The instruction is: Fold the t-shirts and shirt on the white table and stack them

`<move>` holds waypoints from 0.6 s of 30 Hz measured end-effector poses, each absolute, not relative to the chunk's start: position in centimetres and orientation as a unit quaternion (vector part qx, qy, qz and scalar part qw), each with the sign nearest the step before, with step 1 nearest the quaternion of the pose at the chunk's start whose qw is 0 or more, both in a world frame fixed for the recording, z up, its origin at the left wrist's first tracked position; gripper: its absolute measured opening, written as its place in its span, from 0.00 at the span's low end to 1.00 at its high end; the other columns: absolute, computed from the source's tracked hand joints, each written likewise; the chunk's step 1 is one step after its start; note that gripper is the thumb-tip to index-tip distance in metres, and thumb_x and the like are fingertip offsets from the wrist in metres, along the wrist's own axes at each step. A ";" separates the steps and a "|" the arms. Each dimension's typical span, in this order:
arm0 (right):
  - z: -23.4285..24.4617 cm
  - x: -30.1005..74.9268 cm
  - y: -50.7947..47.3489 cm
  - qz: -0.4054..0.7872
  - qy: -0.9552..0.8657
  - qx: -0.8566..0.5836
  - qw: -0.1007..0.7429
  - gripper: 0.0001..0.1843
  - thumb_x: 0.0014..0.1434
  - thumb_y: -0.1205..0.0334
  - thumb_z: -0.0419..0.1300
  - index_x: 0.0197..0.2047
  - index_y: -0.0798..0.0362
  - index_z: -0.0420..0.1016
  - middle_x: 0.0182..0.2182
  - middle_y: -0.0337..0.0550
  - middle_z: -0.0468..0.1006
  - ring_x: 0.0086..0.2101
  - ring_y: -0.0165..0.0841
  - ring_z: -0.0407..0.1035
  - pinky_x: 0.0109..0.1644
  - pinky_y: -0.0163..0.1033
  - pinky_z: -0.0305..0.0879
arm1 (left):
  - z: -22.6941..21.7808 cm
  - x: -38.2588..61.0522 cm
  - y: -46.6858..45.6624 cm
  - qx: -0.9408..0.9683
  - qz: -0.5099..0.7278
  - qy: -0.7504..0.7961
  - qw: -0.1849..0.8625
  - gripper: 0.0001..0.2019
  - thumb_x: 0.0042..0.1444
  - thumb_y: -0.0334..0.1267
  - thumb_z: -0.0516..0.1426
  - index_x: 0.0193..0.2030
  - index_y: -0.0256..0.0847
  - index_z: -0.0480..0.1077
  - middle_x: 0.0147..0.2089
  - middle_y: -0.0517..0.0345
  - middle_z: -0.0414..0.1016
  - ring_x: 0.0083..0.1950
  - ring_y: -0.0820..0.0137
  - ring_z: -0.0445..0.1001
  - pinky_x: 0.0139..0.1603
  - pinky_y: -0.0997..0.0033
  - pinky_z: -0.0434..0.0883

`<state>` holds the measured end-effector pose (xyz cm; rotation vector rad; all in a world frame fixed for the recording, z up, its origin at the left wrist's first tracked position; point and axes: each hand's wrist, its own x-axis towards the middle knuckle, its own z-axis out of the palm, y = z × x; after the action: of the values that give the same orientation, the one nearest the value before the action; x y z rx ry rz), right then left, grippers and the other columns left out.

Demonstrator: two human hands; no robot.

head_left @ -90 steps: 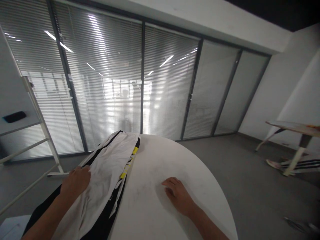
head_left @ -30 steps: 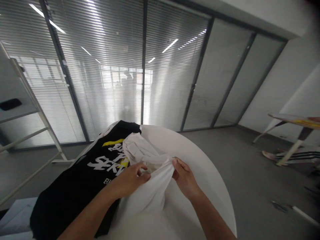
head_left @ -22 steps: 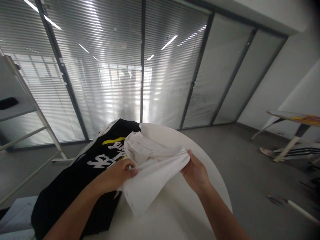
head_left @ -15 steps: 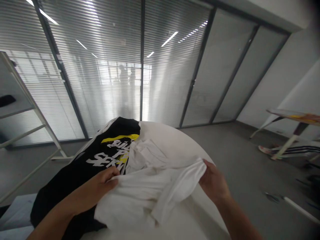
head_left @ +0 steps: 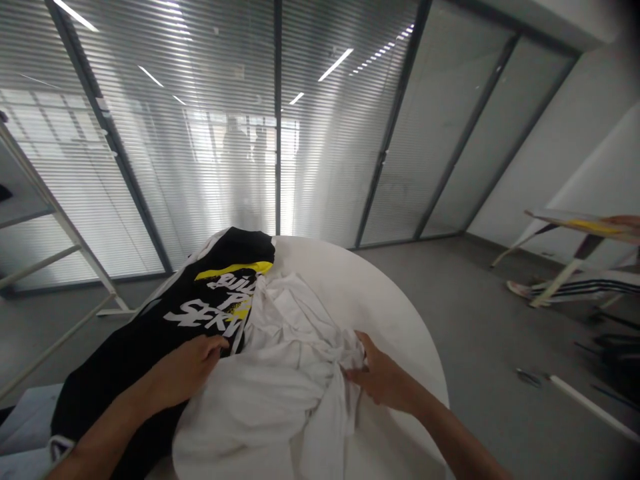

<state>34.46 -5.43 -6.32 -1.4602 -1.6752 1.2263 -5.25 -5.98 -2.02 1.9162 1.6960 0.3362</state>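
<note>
A crumpled white cloth garment (head_left: 280, 373) lies across the round white table (head_left: 395, 293); its exact kind does not show. My left hand (head_left: 193, 367) pinches its left edge, with thumb and fingers closed together. On the right, my right hand (head_left: 377, 373) grips a bunched part of the same garment, the fabric gathered between thumb and fingers. Under and beside my left arm lies a black garment (head_left: 115, 360) with white lettering and a yellow stripe, partly covered by the white one.
A white metal frame stand (head_left: 80, 247) is at the left. Pale folded cloth (head_left: 30, 427) lies at the lower left. To the right are another table (head_left: 590, 230), a person's striped trouser leg (head_left: 590, 288) and a white rod (head_left: 590, 403) on the floor. Glass partitions (head_left: 330, 147) stand behind.
My right hand has moved left and inward, and the fabric stretched between my hands has slackened and bunched up. My left hand has shifted only slightly, still on the garment's edge.
</note>
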 end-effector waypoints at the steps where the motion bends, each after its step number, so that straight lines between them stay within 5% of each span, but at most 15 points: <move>1: -5.9 34.4 -5.0 0.422 -0.670 -0.552 0.261 0.30 0.50 0.57 0.65 0.57 0.50 0.67 0.36 0.47 0.79 0.33 0.37 0.73 0.36 0.39 0.66 | -2.1 -4.9 -5.1 0.716 0.106 0.651 0.229 0.19 0.61 0.43 0.47 0.51 0.41 0.74 0.51 0.47 0.76 0.51 0.59 0.73 0.57 0.61 0.64; 4: -4.1 33.8 -3.2 0.233 -0.737 -0.618 0.141 0.27 0.55 0.53 0.61 0.56 0.53 0.69 0.48 0.57 0.75 0.49 0.48 0.70 0.49 0.49 0.63 | -2.1 -2.8 -2.3 0.742 0.083 0.653 0.127 0.22 0.62 0.44 0.45 0.54 0.38 0.72 0.49 0.41 0.75 0.50 0.57 0.74 0.54 0.59 0.65; 8: -2.2 30.5 -0.9 0.052 -0.761 -0.636 0.117 0.30 0.60 0.50 0.56 0.61 0.58 0.64 0.54 0.63 0.69 0.54 0.52 0.64 0.53 0.51 0.60 | -3.0 0.7 1.5 0.790 0.041 0.604 0.100 0.28 0.54 0.50 0.55 0.61 0.43 0.67 0.53 0.41 0.74 0.57 0.52 0.70 0.57 0.57 0.63; 12: -3.0 26.2 0.4 0.076 -0.841 -0.533 0.055 0.37 0.54 0.42 0.62 0.62 0.51 0.63 0.53 0.58 0.71 0.52 0.51 0.65 0.51 0.50 0.61 | -4.4 2.2 4.5 0.800 0.001 0.579 0.157 0.26 0.48 0.50 0.61 0.54 0.46 0.71 0.50 0.47 0.77 0.52 0.53 0.74 0.50 0.62 0.67; 18: -4.5 25.3 5.6 0.205 -0.855 -0.473 0.058 0.16 0.55 0.55 0.64 0.46 0.49 0.76 0.42 0.46 0.79 0.42 0.40 0.72 0.42 0.39 0.62 | -5.1 1.5 7.3 0.808 0.017 0.560 0.183 0.10 0.50 0.39 0.57 0.39 0.42 0.74 0.43 0.52 0.79 0.46 0.60 0.75 0.43 0.69 0.67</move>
<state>25.32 5.62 -4.49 -1.4344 -2.5903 0.6218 1.48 7.27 -5.06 2.2792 1.5800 0.0481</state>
